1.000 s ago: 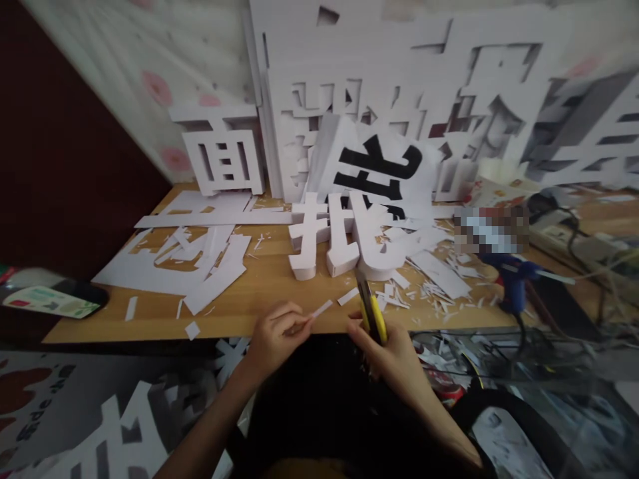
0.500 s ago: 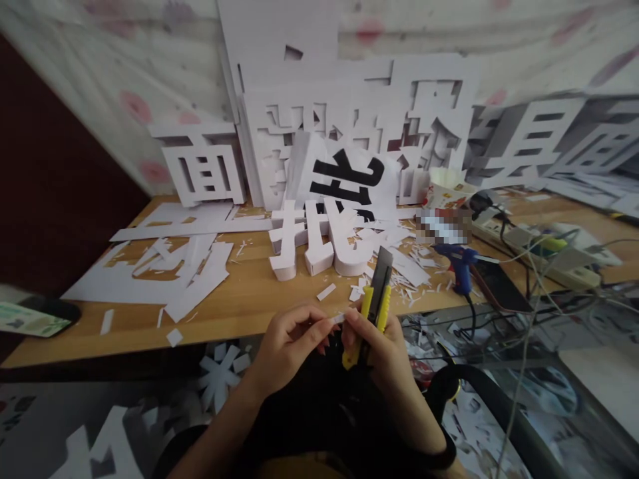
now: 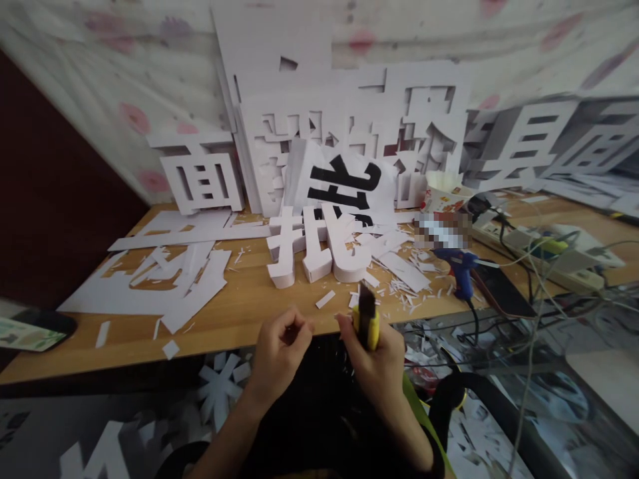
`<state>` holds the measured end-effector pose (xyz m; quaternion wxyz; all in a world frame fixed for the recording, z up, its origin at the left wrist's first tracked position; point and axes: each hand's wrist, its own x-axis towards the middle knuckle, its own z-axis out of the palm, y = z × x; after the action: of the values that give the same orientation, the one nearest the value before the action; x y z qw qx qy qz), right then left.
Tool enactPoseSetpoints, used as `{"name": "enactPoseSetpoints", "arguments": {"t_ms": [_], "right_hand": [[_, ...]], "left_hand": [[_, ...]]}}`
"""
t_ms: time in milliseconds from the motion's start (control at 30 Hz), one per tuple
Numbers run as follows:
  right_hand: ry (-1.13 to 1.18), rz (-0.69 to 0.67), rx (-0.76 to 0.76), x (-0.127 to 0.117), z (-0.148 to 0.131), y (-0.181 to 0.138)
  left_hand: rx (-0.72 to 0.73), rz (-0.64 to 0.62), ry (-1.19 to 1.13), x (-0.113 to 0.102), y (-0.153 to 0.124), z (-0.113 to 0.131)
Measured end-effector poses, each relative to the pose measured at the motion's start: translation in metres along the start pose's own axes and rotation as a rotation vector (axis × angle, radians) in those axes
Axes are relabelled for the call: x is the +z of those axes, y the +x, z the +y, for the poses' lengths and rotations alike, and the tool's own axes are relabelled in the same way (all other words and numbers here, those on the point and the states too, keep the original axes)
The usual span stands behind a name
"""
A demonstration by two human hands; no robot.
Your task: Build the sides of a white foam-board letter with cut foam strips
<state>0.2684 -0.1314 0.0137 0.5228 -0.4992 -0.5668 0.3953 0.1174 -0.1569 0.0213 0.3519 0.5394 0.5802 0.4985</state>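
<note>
My right hand (image 3: 377, 352) is closed around a yellow utility knife (image 3: 372, 329), its dark blade pointing up and away. My left hand (image 3: 280, 349) is curled shut at the table's front edge, a gap away from the right one. Whatever its fingers may hold is hidden. Beyond both hands stands a thick white foam-board character (image 3: 317, 246) in separate parts. Behind it leans a paper sheet (image 3: 389, 193) printed with a black character. Between hands and character lies a small white strip (image 3: 325, 299).
Offcut sheets (image 3: 130, 293) and a phone (image 3: 37, 330) lie on the left of the wooden table (image 3: 239, 313). At right are a blue glue gun (image 3: 462, 269), a dark phone (image 3: 504, 289), a paper cup (image 3: 444, 193) and a power strip (image 3: 564, 266) with loose cords. Cut-out boards (image 3: 349, 93) lean behind.
My hands have moved apart; the small white strip pinched between them no longer shows there. The knife has tipped so its blade looks shorter. The view has shifted slightly.
</note>
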Motion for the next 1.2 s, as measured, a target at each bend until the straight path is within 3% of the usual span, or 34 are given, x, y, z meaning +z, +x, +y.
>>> {"name": "enactPoseSetpoints", "arguments": {"t_ms": [67, 200, 300, 367, 433, 567, 667, 900, 1100, 1200], "right_hand": [[-0.007, 0.010, 0.001, -0.001, 0.001, 0.004], [0.377, -0.071, 0.261, 0.002, 0.006, 0.014], [0.632, -0.077, 0.395, 0.007, 0.010, 0.020], [0.727, -0.089, 0.460, 0.010, 0.012, 0.022], [0.781, -0.120, 0.493, 0.014, 0.013, 0.023], [0.769, -0.171, 0.512, 0.021, 0.012, 0.022], [0.633, -0.160, 0.481, 0.019, 0.009, 0.020], [0.538, -0.230, 0.499, 0.007, 0.009, 0.027], [0.464, -0.330, 0.520, 0.004, 0.015, 0.029], [0.446, -0.379, 0.530, 0.001, 0.015, 0.029]], "left_hand": [[0.071, 0.106, 0.160, -0.011, 0.007, -0.007], [0.170, 0.384, 0.533, -0.059, 0.030, -0.037], [0.167, 0.488, 0.773, -0.090, 0.042, -0.061], [0.197, 0.521, 0.768, -0.091, 0.042, -0.066], [0.213, 0.455, 0.618, -0.075, 0.036, -0.060], [0.149, 0.113, 0.165, -0.019, 0.022, -0.032], [0.171, 0.016, 0.003, 0.008, 0.019, -0.014], [0.280, -0.131, -0.078, 0.006, 0.026, -0.010], [0.277, -0.077, 0.031, 0.006, 0.024, -0.013], [0.363, -0.136, 0.142, 0.006, 0.024, -0.012]]}}
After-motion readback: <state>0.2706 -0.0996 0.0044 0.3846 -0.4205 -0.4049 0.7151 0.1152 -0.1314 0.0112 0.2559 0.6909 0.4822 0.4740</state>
